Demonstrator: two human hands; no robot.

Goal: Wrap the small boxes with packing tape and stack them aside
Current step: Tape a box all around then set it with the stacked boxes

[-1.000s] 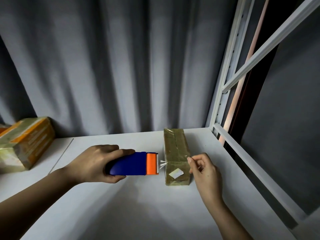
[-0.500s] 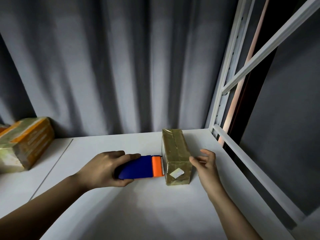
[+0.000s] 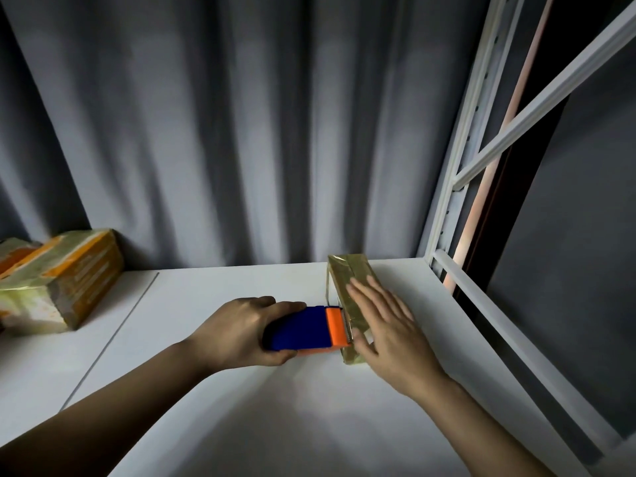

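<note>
Two hands work at the centre of the frame on a white desk (image 3: 241,407). The left hand (image 3: 234,333) grips a blue tape dispenser (image 3: 297,327), its fingers (image 3: 287,306) curled round the body. The dispenser's orange head (image 3: 335,327) touches the left side of a small tape-wrapped box (image 3: 347,270), right of centre. The right hand (image 3: 389,327) lies flat on top of the box, fingers (image 3: 361,289) straight and slightly spread, pointing toward the upper left; the thumb sits at the box's near left edge, just beside the orange head. The box's far end extends beyond the fingertips. At the left edge of the frame, well apart, wrapped boxes (image 3: 62,280) rest on the desk against a grey curtain (image 3: 241,132). A white shelving frame (image 3: 457,166) stands at the right.
</note>
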